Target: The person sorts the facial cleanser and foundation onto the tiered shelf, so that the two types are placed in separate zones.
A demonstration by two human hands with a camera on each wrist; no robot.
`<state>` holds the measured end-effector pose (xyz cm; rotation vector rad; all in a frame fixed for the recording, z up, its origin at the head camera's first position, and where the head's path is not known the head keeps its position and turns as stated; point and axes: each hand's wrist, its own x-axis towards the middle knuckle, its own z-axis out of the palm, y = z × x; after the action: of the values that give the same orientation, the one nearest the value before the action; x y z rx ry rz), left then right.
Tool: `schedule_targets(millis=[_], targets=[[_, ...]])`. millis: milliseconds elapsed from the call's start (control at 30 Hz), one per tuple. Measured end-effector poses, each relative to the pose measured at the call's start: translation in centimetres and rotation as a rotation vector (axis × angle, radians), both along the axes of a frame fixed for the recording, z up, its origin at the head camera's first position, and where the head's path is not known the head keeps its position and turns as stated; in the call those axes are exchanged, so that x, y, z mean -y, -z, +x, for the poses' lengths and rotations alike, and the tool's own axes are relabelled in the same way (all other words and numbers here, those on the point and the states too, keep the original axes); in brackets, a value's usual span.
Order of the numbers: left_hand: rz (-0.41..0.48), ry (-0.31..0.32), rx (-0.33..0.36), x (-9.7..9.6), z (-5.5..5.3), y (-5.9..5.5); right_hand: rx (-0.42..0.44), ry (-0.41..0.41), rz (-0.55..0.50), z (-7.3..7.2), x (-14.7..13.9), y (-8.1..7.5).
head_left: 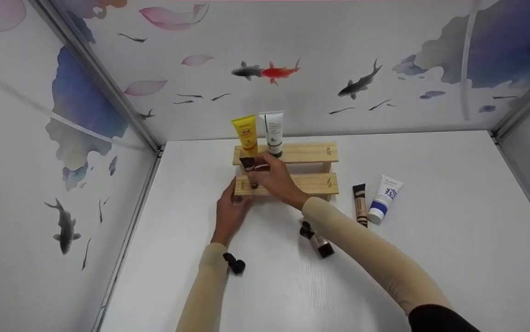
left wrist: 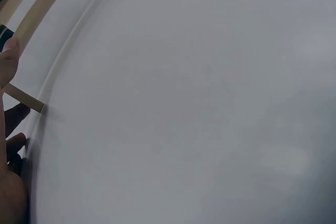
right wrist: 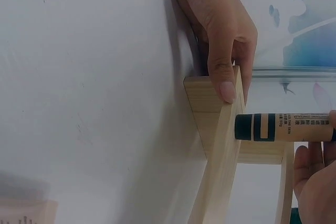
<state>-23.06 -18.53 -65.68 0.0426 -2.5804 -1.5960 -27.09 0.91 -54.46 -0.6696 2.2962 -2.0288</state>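
A two-step wooden rack (head_left: 311, 183) stands toward the back of the table. My right hand (head_left: 279, 180) pinches a beige concealer tube (right wrist: 296, 127) with black ends, near its upper end. The tube stands upright, dark cap down, at the left end of the lower step; the cap meets the board in the right wrist view. At that same end, my left hand (head_left: 231, 214) grips the rack, its thumb (right wrist: 227, 92) on the front edge. On the upper step stand a yellow tube (head_left: 247, 133) and a white tube (head_left: 274, 131), just beyond my right hand.
Right of the rack lie another black-and-tan tube (head_left: 360, 203) and a white tube with a blue band (head_left: 384, 201). A pinkish item with a black end (head_left: 324, 248) lies partly under my right forearm. Printed walls (head_left: 311, 41) enclose the table at the back and sides.
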Motion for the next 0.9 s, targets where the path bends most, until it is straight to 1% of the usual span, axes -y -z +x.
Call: schedule_targets(millis=[300,500,633,767,900], targets=[[0.03,0.018,0.008,0.0,0.0,0.0,-0.032,-0.002,0.027,0.1,-0.3,0.0],[0.014,0.022,-0.017,0.2,0.0,0.1,-0.017,-0.018,0.044,0.2,-0.7,0.0],[0.019,0.033,-0.04,0.3,0.0,0.1,-0.027,-0.031,0.05,0.3,-1.0,0.0],[0.03,0.033,-0.053,0.3,0.1,0.0,-0.034,-0.017,0.047,0.4,-1.6,0.1],[0.01,0.032,-0.04,0.2,0.2,-0.1,-0.036,0.004,0.043,0.5,-2.5,0.0]])
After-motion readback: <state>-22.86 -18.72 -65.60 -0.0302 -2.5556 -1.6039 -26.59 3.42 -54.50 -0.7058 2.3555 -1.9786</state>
